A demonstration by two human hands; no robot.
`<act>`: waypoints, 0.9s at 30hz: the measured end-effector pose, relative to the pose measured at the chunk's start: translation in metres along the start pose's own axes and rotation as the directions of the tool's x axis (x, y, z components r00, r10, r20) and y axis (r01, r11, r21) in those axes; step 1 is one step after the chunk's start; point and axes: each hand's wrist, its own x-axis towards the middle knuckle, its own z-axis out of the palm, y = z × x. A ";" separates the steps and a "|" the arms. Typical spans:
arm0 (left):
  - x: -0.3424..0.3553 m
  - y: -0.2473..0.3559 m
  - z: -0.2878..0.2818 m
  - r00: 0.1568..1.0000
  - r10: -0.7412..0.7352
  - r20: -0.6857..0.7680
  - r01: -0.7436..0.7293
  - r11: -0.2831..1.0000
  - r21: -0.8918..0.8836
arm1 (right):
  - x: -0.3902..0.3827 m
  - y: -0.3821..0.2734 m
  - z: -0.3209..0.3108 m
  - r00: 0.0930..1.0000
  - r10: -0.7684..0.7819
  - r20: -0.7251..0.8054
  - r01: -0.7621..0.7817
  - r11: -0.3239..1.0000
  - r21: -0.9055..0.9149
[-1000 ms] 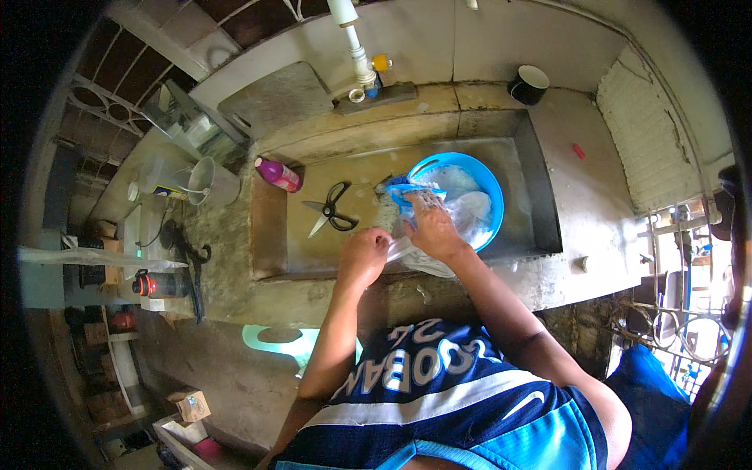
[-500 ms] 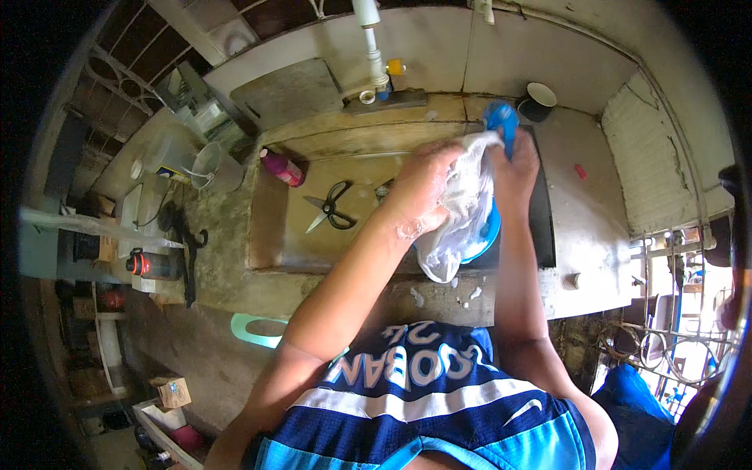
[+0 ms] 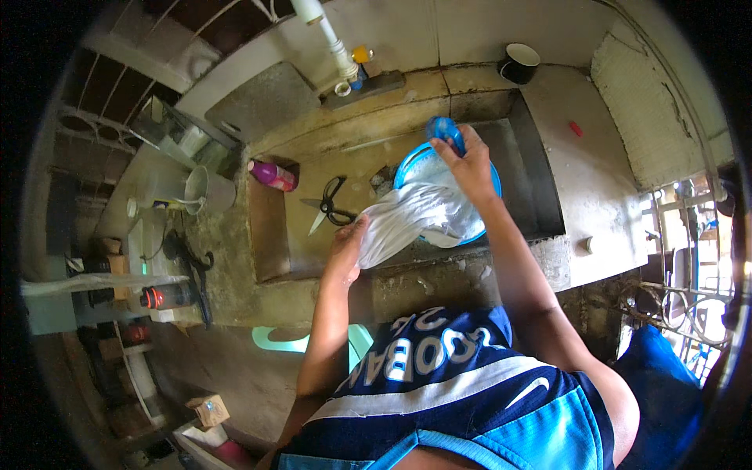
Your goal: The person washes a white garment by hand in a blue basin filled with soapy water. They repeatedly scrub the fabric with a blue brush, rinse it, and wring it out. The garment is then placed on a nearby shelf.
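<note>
while both hands [image 3: 407,204] stretch a wet white cloth [image 3: 415,219] (over the blue basin [image 3: 489,192]), a pink bottle [image 3: 272,175] lies left.

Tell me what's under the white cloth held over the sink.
Under the white cloth sits a blue basin; only its rim and some pale inside show. The cloth and the right hand cover the rest, so its contents stay hidden.

Place type: outdoor household wash area.
Basin: a worn concrete wash sink [image 3: 540,188] with stained walls is seen.
Water supply: a white pipe [image 3: 333,43] is fixed above a tap [image 3: 354,77].
Washing items: a blue basin [image 3: 489,184] and a pink bottle [image 3: 272,175] are seen.
Surroundings: metal grilles [image 3: 681,258] and cluttered shelves [image 3: 117,266] are visible.
</note>
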 end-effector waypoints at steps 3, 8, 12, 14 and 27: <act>-0.026 0.019 0.037 0.982 0.105 -0.157 -0.066 0.970 0.235 | -0.035 -0.004 0.025 0.941 -0.002 0.339 0.093 0.963 -0.252; -0.022 0.003 0.014 0.972 0.094 -0.216 -0.109 0.992 -0.060 | -0.076 0.014 0.061 0.641 -0.492 0.589 0.681 0.719 -0.141; -0.058 0.039 0.039 0.903 0.328 -0.278 -0.296 0.943 0.153 | -0.035 0.042 0.022 0.819 -0.065 0.571 0.440 0.709 -0.550; -0.051 0.027 0.031 0.914 0.313 -0.257 -0.296 0.950 0.103 | -0.018 0.027 0.013 0.855 0.040 0.517 0.289 0.791 -0.539; -0.054 0.045 0.048 0.919 0.391 0.059 -0.395 0.909 0.130 | -0.063 0.032 0.035 0.945 -0.068 0.321 0.121 0.981 -0.149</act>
